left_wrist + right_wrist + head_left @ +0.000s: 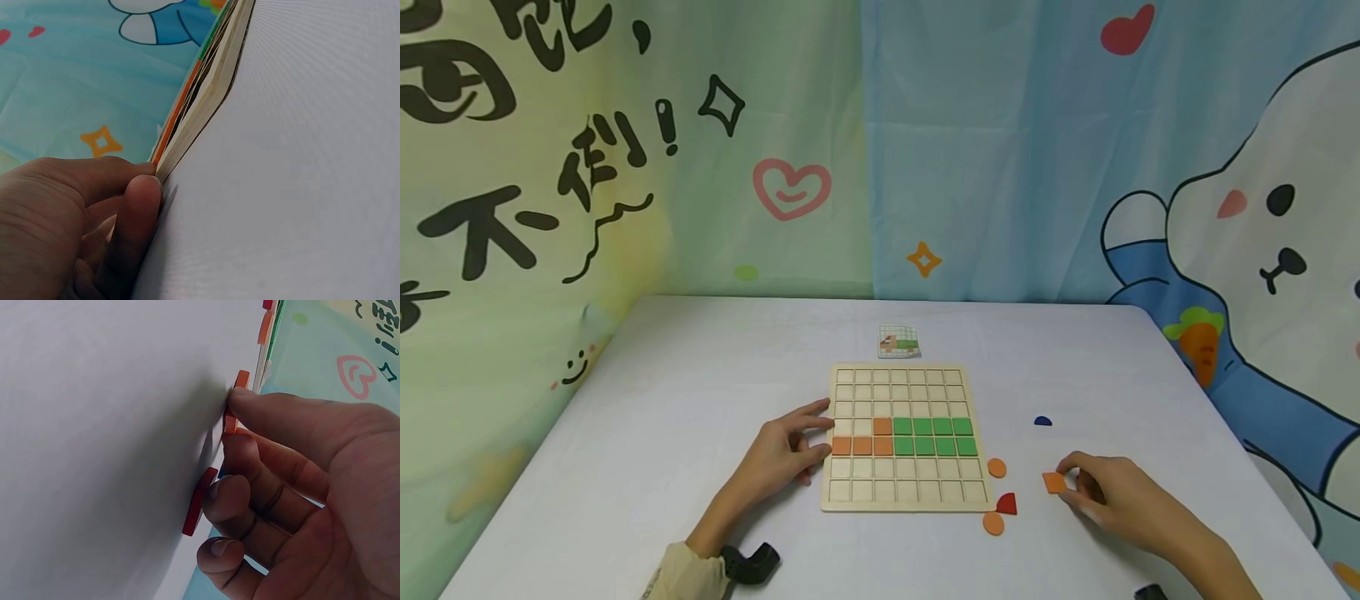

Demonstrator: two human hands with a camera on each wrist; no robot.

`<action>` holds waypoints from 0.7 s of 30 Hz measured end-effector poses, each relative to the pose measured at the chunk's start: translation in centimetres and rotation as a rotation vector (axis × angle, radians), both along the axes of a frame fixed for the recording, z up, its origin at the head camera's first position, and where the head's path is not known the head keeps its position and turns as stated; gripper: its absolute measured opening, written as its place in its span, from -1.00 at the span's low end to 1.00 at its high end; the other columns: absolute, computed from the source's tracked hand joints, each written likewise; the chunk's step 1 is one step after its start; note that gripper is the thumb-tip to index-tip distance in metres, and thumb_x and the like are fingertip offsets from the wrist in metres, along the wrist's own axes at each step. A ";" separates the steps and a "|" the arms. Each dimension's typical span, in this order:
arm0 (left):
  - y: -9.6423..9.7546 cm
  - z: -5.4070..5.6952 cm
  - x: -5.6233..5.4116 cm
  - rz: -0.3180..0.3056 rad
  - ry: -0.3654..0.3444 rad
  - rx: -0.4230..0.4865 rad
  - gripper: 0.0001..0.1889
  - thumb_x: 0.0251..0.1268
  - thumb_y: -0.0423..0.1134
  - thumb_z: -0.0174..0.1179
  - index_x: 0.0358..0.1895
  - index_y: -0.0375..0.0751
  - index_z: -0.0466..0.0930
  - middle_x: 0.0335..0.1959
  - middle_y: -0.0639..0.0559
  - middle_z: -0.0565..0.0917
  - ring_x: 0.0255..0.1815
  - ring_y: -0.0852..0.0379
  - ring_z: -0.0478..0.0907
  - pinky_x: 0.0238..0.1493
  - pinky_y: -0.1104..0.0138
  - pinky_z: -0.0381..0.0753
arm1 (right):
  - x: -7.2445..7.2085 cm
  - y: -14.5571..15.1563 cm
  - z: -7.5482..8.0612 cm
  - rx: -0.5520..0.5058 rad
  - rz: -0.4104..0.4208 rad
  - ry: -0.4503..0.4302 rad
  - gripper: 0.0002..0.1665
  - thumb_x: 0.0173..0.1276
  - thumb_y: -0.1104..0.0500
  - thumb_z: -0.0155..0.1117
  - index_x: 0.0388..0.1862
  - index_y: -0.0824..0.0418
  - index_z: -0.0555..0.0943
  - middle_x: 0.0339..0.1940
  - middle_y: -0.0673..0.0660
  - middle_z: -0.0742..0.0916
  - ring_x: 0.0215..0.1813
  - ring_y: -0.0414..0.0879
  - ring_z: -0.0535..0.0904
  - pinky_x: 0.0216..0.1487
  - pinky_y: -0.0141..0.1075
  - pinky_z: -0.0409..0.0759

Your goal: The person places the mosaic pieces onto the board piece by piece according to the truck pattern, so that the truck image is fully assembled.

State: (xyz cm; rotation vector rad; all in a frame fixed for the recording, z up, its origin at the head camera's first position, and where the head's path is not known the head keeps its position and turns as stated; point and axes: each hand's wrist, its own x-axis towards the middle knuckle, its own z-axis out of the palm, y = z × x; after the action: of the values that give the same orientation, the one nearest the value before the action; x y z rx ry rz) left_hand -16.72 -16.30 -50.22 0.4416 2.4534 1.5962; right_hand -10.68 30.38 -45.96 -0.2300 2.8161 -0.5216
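A pale wooden grid board (910,493) lies on the table, with orange tiles (862,446) and green tiles (922,446) in two of its rows. Fingertips of my left hand (784,450) touch the board's left edge; in the left wrist view the thumb and a finger meet at that edge. To the right of the board, my right hand (1112,496) pinches an orange four-sided tile (1054,482) between thumb and finger, close over the table. A red piece (199,503) shows beside the lower fingertips in the right wrist view; the hand hides it in the head view.
Beside the board's right edge lie two orange discs (997,467) and a red quarter-round piece (1007,503). Farther right is a dark blue half-round piece (1042,421). A small picture card (898,342) sits behind the board. Printed curtains hang behind the white table (625,433).
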 end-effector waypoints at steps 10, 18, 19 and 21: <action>0.0 -0.1 0.0 -0.002 -0.003 -0.001 -0.57 0.35 -0.40 0.40 0.27 -0.33 0.68 0.62 -0.17 0.41 -0.66 0.20 0.59 -0.60 0.33 0.70 | -0.1 -0.2 0.2 0.018 -0.012 0.000 -0.67 0.38 0.10 0.51 0.07 0.13 0.69 -0.52 -0.07 0.54 -0.43 -0.23 0.40 -0.43 -0.43 0.39; 0.0 -0.1 0.0 -0.002 -0.005 0.006 -0.57 0.35 -0.40 0.40 0.27 -0.34 0.68 0.62 -0.18 0.41 -0.66 0.21 0.58 -0.60 0.33 0.70 | -0.2 -0.8 0.7 0.019 -0.016 0.008 -0.64 0.39 0.07 0.50 0.09 0.14 0.69 -0.52 -0.07 0.54 -0.42 -0.21 0.42 -0.44 -0.44 0.40; 0.0 -0.1 0.0 -0.002 -0.005 0.006 -0.57 0.35 -0.40 0.40 0.27 -0.34 0.68 0.62 -0.18 0.41 -0.65 0.21 0.58 -0.60 0.33 0.70 | -0.3 -0.9 0.7 0.018 -0.017 0.012 -0.64 0.39 0.06 0.50 0.09 0.14 0.69 -0.52 -0.07 0.54 -0.42 -0.21 0.42 -0.44 -0.44 0.40; 0.0 -0.1 0.0 -0.003 -0.005 0.010 -0.58 0.35 -0.40 0.40 0.27 -0.34 0.68 0.62 -0.18 0.41 -0.66 0.20 0.58 -0.60 0.33 0.70 | -0.4 -1.2 0.9 0.016 -0.019 0.018 -0.63 0.39 0.06 0.51 0.09 0.16 0.69 -0.53 -0.06 0.54 -0.42 -0.20 0.42 -0.44 -0.43 0.41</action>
State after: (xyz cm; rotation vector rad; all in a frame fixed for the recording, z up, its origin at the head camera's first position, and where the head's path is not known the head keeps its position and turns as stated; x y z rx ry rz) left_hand -16.77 -16.27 -50.32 0.4421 2.4414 1.6070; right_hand -11.04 29.22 -45.07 -0.2057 2.8410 -0.5040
